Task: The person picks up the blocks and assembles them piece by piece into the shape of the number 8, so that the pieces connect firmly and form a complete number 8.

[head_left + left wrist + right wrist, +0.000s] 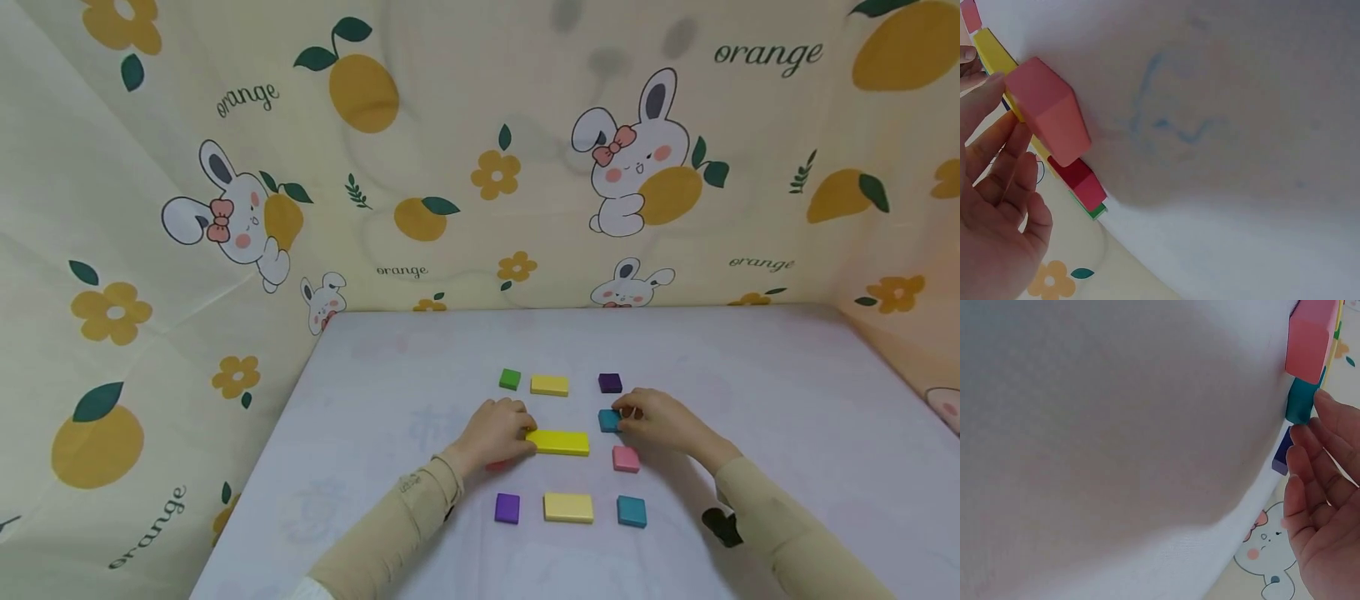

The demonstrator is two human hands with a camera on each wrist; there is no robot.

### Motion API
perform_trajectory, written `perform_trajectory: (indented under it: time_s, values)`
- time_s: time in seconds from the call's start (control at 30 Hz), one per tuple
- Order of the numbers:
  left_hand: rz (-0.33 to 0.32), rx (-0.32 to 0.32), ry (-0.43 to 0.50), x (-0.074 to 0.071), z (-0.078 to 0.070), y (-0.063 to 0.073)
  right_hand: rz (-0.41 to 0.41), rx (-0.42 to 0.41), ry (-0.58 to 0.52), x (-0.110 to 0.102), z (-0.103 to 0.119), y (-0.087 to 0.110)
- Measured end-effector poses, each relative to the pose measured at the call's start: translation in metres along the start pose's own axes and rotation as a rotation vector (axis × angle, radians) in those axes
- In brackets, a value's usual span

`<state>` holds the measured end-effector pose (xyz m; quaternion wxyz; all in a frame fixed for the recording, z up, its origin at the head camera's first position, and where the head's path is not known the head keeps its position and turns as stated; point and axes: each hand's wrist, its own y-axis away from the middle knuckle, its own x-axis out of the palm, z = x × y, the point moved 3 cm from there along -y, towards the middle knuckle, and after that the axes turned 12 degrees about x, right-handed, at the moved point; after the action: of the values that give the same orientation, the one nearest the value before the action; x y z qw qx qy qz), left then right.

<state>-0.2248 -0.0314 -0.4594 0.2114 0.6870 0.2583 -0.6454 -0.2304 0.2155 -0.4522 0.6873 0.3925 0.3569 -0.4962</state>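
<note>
My left hand [495, 433] pinches the left end of a long yellow block [561, 443] between thumb and fingers. A pink block [497, 467] is mostly covered by that hand in the head view; in the left wrist view it stands close by, with a red block [1082, 184] beyond it. My right hand [667, 425] pinches a teal block [608, 421] at its right side, thumb below and fingers above. Just nearer me than the teal block lies another pink block [626, 459], and a dark purple block [611, 383] lies behind it.
At the back lie a green block [510, 379] and a yellow block [550, 385]. The front row holds a purple block [507, 508], a pale yellow block [568, 507] and a second teal block [632, 512]. Printed cloth [450, 167] rises behind the white table [360, 433].
</note>
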Motion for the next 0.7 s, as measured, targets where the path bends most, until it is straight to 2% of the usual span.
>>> perform_trajectory:
  time_s: [0.23,0.47,0.7]
  values:
    - [0.000,-0.006,-0.026,-0.001,-0.002,-0.004,0.013,0.014,0.004,0.001,0.000,0.000]
    - [-0.006,-0.015,-0.053,0.001,-0.001,-0.009,-0.012,-0.004,-0.004,0.002,0.001,-0.001]
    - [-0.016,-0.010,-0.063,0.004,0.002,-0.012,-0.028,-0.083,0.025,0.006,0.012,-0.001]
